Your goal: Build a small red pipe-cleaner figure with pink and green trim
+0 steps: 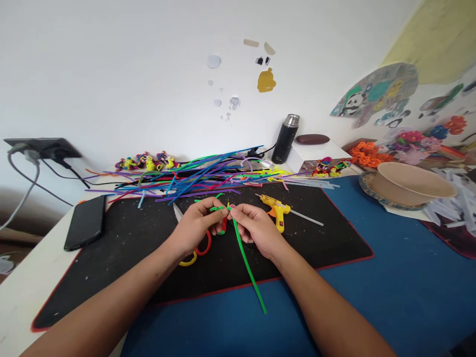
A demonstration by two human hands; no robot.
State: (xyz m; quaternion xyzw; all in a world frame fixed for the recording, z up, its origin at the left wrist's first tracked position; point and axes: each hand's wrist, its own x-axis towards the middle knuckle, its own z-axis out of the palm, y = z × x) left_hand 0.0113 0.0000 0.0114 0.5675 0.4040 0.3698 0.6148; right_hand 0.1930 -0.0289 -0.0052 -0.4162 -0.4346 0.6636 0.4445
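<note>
Both hands meet over the black mat (297, 253), fingertips almost touching. My left hand (199, 220) is closed in a pinch on a small green and red pipe-cleaner figure (224, 225), partly hidden by the fingers. With thumb and fingers pressed together, my right hand (258, 228) grips the upper end of a green pipe cleaner (248, 265), whose long tail hangs down toward the mat's front edge. Under my left hand lie scissors (204, 244) with red and yellow handles. To the right of my right hand rests a yellow glue gun (277, 212) with a glue stick in its back.
A pile of colourful pipe cleaners (193, 176) lies along the wall. Beyond stands a black thermos (285, 139) by a white box (320, 148). A phone (86, 223) lies at left, a beige bowl (414, 181) at right. Small pipe-cleaner figures (147, 161) sit behind the pile.
</note>
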